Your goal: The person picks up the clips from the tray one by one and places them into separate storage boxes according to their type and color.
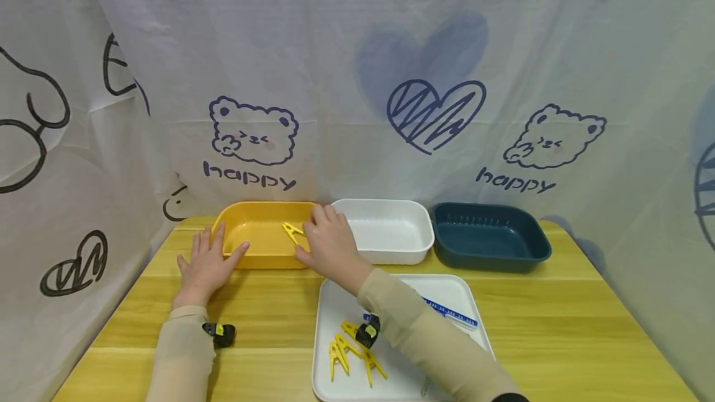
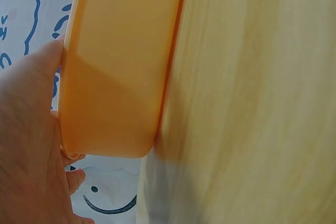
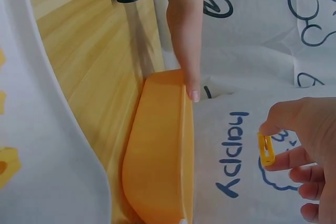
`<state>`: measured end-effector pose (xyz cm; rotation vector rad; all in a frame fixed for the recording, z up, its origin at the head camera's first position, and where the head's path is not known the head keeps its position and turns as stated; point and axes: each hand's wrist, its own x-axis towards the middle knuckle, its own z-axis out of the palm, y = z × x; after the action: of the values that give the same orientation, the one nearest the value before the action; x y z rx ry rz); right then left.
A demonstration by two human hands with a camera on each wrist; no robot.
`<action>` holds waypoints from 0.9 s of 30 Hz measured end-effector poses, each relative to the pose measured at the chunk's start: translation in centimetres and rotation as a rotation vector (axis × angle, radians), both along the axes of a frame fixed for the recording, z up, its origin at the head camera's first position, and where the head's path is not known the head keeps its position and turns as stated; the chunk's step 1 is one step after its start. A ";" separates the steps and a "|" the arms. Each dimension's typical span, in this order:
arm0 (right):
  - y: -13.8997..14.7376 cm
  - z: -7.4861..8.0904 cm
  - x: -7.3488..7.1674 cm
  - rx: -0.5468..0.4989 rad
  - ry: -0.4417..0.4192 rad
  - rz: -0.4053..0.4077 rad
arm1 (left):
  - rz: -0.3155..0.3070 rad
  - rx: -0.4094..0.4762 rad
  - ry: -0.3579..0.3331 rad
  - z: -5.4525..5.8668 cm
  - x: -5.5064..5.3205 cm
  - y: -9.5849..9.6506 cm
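Between thumb and fingers my right hand (image 1: pixel 333 242) pinches a yellow clothespin (image 1: pixel 293 232) over the right part of the yellow tray (image 1: pixel 251 260). The right wrist view shows the clothespin (image 3: pixel 266 149) end-on at the fingertips. My left hand (image 1: pixel 206 268) rests on the yellow tray's left front corner, its fingers spread along the rim. In the left wrist view that hand (image 2: pixel 31 140) lies against the tray's edge (image 2: pixel 121 77). Several more yellow clothespins (image 1: pixel 347 347) lie on a white flat tray (image 1: pixel 322 383) below my right forearm.
A white bin (image 1: pixel 393 257) and a dark teal bin (image 1: pixel 491 262) stand in line right of the yellow one. Blue strips (image 1: pixel 455 315) lie on the flat tray, partly behind the right sleeve. A printed cloth (image 1: pixel 346 141) hangs behind the wooden table (image 1: pixel 570 327).
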<state>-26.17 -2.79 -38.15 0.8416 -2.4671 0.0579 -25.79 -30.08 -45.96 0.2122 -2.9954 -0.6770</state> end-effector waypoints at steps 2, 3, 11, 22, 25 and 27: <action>-0.3 -0.1 -0.3 -0.001 -0.011 -0.007 | 0.000 0.001 0.001 0.0 0.0 0.0; -0.5 -0.2 -0.4 0.002 -0.015 -0.011 | -0.002 0.004 0.002 0.0 0.0 0.0; -1.6 -1.0 -1.7 0.018 -0.055 -0.053 | -0.001 0.002 -0.005 -0.1 -0.1 0.0; -2.8 -2.6 -3.4 0.036 -0.116 -0.087 | 0.000 0.001 -0.017 0.2 0.0 0.1; -3.1 -3.1 -3.9 0.044 -0.112 -0.089 | 0.004 -0.004 -0.014 0.0 -0.1 0.1; -3.4 -3.4 -4.2 0.045 -0.109 -0.087 | 0.005 -0.001 -0.010 0.0 -0.1 0.0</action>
<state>-30.34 -6.20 -41.58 0.7674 -2.6134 0.0182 -25.92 -30.11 -46.00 0.2243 -3.0038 -0.6760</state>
